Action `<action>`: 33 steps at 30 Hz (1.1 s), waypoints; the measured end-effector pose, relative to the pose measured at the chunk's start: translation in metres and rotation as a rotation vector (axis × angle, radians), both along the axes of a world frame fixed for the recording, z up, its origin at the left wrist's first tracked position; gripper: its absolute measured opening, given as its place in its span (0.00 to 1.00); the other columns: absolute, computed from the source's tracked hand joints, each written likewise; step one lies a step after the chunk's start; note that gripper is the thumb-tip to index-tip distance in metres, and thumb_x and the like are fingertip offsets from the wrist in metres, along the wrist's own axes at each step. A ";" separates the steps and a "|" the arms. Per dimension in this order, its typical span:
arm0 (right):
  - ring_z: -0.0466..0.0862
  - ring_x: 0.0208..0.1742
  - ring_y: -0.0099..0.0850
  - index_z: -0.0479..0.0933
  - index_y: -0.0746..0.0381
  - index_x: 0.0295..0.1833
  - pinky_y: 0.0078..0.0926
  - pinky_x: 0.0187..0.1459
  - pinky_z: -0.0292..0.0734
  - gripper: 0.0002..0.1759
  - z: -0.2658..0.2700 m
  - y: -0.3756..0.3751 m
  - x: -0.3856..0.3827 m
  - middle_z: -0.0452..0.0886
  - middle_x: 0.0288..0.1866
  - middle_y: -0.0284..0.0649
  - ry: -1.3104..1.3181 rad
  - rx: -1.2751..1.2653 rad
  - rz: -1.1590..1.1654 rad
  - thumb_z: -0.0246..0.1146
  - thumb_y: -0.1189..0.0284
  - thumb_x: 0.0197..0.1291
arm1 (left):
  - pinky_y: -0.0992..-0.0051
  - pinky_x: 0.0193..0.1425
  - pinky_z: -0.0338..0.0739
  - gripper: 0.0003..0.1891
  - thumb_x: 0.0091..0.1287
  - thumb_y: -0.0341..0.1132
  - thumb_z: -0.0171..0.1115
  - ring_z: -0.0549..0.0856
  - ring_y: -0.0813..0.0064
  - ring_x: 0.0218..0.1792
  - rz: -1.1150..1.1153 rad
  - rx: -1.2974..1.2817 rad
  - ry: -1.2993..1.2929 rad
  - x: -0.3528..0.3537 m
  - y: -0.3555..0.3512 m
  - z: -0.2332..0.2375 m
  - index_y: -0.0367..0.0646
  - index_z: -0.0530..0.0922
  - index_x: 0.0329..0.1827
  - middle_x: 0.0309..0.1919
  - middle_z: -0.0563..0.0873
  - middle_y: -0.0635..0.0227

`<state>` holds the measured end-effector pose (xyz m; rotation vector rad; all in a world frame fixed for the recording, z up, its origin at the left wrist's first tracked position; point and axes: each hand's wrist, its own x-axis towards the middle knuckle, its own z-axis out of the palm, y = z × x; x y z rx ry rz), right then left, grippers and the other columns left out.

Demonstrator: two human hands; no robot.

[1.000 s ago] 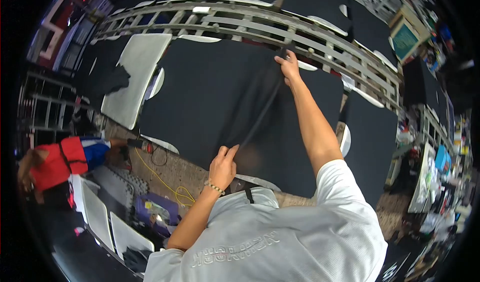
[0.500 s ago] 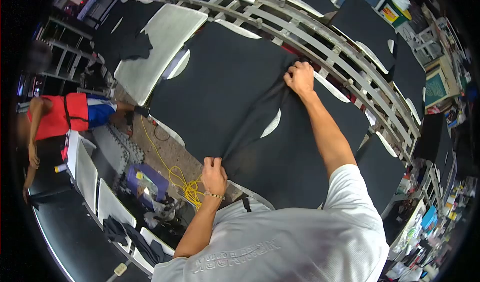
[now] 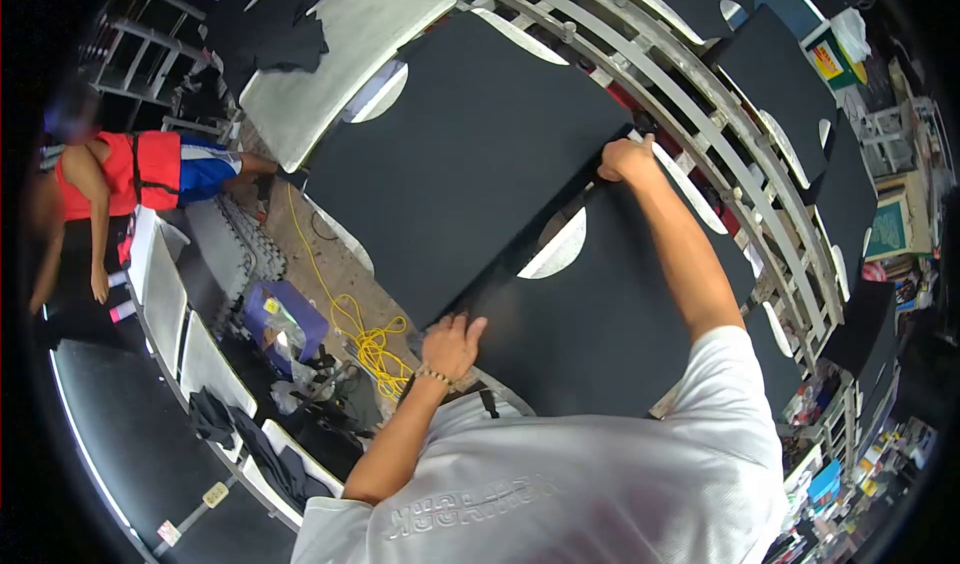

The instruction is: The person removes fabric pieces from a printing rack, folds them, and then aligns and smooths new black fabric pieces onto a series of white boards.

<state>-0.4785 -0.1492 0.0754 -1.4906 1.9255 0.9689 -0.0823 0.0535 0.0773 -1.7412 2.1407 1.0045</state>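
Left hand (image 3: 452,344) pinches the flat black cloth (image 3: 600,324) at its near edge; right hand (image 3: 628,160) grips the far edge. A gap shows a curved white board (image 3: 556,254). The purple plastic box (image 3: 287,326) holds bits.

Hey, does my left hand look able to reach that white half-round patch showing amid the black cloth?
Probably yes. The left hand rests at the near edge of the black cloth, and the white half-round lies uncovered just beyond, nothing between.

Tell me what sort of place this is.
Likely a screen-printing workshop: the left hand and right hand stretch a black garment over a flat board, with more white pallet boards ranged along a metal rack.
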 end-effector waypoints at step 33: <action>0.83 0.31 0.40 0.85 0.66 0.37 0.34 0.36 0.78 0.09 0.021 -0.095 0.224 0.80 0.31 0.45 -0.692 -1.058 -0.082 0.69 0.70 0.59 | 0.61 0.44 0.81 0.10 0.61 0.37 0.69 0.88 0.53 0.38 0.129 -0.559 0.478 0.211 -0.476 -0.005 0.40 0.84 0.36 0.32 0.88 0.55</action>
